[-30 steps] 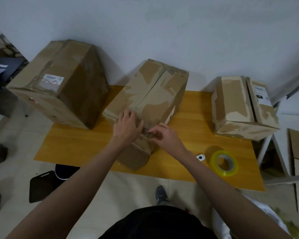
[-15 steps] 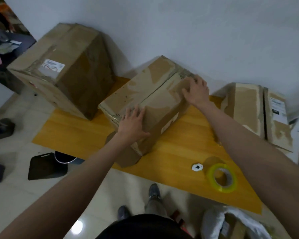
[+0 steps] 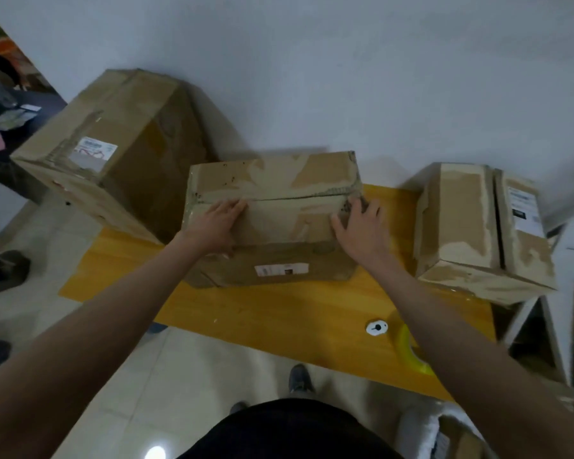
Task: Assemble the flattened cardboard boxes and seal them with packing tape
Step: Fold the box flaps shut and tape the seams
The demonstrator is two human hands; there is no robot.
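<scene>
Yellow wood forms the table (image 3: pixel 279 313), which bears three cardboard boxes: the large box (image 3: pixel 113 150) at its left end, the middle box (image 3: pixel 272 207) at centre, the small box (image 3: pixel 471 226) at right. The left hand (image 3: pixel 214 223) and right hand (image 3: pixel 362 230) lie flat, fingers straight, on the middle box's top near its flap seam. A yellow tape roll (image 3: pixel 408 349) sits near the table's front edge, partly hidden by the right forearm, just beside a white disc (image 3: pixel 376 327).

The middle box (image 3: pixel 272 193) is matt brown cardboard, scuffed where its outer paper has torn away in pale rough patches, as on the box at three o'clock (image 3: pixel 461 223), while the table (image 3: pixel 279 313) is smooth yellow wood and the floor (image 3: pixel 186 385) glossy tile.
</scene>
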